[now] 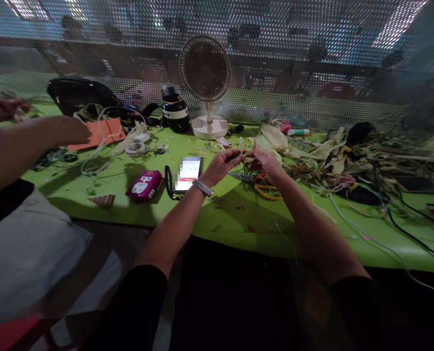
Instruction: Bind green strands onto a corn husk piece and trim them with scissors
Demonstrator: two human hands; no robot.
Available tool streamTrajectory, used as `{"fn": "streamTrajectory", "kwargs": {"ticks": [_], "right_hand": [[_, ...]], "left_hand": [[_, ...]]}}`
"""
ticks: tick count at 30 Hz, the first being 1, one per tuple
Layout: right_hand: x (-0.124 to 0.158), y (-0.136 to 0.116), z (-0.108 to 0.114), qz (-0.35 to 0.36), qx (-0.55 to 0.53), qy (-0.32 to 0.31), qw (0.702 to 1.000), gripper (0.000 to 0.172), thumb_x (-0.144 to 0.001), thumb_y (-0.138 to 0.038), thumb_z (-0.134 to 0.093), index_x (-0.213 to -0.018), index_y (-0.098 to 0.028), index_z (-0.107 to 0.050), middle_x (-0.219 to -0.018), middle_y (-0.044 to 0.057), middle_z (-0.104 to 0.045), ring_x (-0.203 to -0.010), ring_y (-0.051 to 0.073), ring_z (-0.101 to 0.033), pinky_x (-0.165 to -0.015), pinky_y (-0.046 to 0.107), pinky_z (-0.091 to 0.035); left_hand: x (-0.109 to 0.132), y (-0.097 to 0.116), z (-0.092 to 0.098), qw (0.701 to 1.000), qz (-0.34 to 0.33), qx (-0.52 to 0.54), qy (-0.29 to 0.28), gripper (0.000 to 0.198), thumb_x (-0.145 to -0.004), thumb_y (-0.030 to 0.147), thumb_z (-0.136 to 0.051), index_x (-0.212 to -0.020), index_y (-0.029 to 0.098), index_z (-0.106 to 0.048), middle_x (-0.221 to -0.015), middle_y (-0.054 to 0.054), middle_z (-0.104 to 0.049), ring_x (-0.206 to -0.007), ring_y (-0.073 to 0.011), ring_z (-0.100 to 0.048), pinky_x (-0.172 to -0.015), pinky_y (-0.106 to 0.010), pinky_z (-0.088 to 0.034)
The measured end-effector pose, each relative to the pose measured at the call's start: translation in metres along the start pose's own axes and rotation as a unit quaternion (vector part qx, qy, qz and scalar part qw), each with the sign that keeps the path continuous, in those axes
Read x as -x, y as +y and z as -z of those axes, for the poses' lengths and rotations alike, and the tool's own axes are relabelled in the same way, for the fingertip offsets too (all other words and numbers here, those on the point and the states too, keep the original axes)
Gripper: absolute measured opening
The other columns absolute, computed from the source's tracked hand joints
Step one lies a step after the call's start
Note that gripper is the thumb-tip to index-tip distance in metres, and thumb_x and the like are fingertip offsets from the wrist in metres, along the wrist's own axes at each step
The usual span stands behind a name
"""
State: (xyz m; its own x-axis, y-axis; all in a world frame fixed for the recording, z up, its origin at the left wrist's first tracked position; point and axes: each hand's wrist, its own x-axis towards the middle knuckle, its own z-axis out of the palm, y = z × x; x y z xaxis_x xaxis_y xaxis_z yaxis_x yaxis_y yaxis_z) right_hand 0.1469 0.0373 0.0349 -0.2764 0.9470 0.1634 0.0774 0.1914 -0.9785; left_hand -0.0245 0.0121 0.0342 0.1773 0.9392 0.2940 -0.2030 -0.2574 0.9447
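Observation:
Both my hands meet above the green table [238,219], pinching a small pale piece of dried husk [246,155] between them. My left hand [222,165] has a grey band on its wrist and its fingers are closed on the husk's left end. Fingers of my right hand [268,161] close on the right end. Under the hands lie a dark knife blade [240,177] and yellow-handled pliers [266,191]. A lit phone [188,173] leans just left of my left wrist.
A heap of dried husks [330,156] and cables covers the table's right side. A small desk fan [205,85], a dark bottle [175,109] and a magenta power strip [144,185] stand further left. Another person's arm [30,141] reaches over an orange sheet [103,132] at far left.

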Motion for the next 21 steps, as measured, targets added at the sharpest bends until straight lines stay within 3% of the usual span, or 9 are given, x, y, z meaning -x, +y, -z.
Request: {"fn": "streamTrajectory", "kwargs": {"ticks": [2,4,7,10,13,21], "right_hand": [[0.001,-0.005,0.006,-0.044,-0.019,-0.044,0.998,0.055,-0.065,-0.073,-0.069,-0.071,-0.020,-0.060,-0.060,-0.001,-0.059,-0.053,0.011,-0.052,-0.052,0.026,-0.045],[0.004,-0.010,0.010,-0.040,-0.033,-0.061,0.997,0.050,-0.060,-0.065,-0.078,-0.070,-0.018,-0.063,-0.058,-0.004,-0.056,-0.052,0.008,-0.050,-0.054,0.024,-0.045],[0.008,-0.016,0.013,-0.030,-0.057,-0.065,0.996,0.046,-0.053,-0.054,-0.086,-0.074,-0.018,-0.068,-0.064,-0.003,-0.062,-0.057,0.008,-0.054,-0.061,0.024,-0.049],[0.010,-0.020,0.014,-0.070,-0.082,-0.068,0.992,0.047,-0.047,-0.052,-0.089,-0.073,-0.019,-0.069,-0.067,-0.001,-0.066,-0.060,0.010,-0.059,-0.063,0.026,-0.052],[0.011,-0.021,0.015,-0.088,-0.074,-0.099,0.988,0.044,-0.051,-0.051,-0.088,-0.075,-0.019,-0.071,-0.067,0.000,-0.067,-0.061,0.011,-0.061,-0.063,0.028,-0.054],[0.005,-0.019,0.020,0.052,-0.002,-0.047,0.998,0.034,-0.064,-0.042,-0.082,-0.085,-0.018,-0.070,-0.078,0.001,-0.069,-0.070,0.013,-0.062,-0.073,0.033,-0.056]], "left_hand": [[0.001,0.003,0.001,1.000,-0.003,-0.007,0.003,0.030,-0.064,0.033,-0.084,-0.089,0.020,-0.075,-0.092,-0.004,-0.075,-0.084,-0.0138,-0.064,-0.083,-0.028,-0.051],[0.002,0.005,0.002,1.000,-0.006,-0.012,0.005,0.028,-0.065,0.031,-0.083,-0.090,0.020,-0.076,-0.092,-0.004,-0.075,-0.083,-0.0134,-0.064,-0.083,-0.027,-0.051],[0.003,0.006,0.003,1.000,-0.014,-0.017,0.007,0.026,-0.067,0.029,-0.082,-0.091,0.021,-0.076,-0.094,-0.004,-0.075,-0.086,-0.0137,-0.064,-0.085,-0.028,-0.050],[0.002,0.005,0.004,1.000,-0.012,-0.014,0.005,0.027,-0.067,0.029,-0.082,-0.092,0.022,-0.076,-0.096,-0.004,-0.075,-0.089,-0.0144,-0.064,-0.086,-0.028,-0.050],[0.001,0.003,0.005,1.000,-0.009,-0.003,0.002,0.028,-0.066,0.029,-0.083,-0.092,0.022,-0.076,-0.096,-0.003,-0.075,-0.088,-0.0138,-0.064,-0.086,-0.027,-0.050],[-0.002,-0.006,0.009,1.000,-0.010,0.024,-0.013,0.029,-0.065,0.029,-0.083,-0.093,0.022,-0.076,-0.091,-0.002,-0.074,-0.083,-0.0112,-0.063,-0.084,-0.025,-0.049]]}}
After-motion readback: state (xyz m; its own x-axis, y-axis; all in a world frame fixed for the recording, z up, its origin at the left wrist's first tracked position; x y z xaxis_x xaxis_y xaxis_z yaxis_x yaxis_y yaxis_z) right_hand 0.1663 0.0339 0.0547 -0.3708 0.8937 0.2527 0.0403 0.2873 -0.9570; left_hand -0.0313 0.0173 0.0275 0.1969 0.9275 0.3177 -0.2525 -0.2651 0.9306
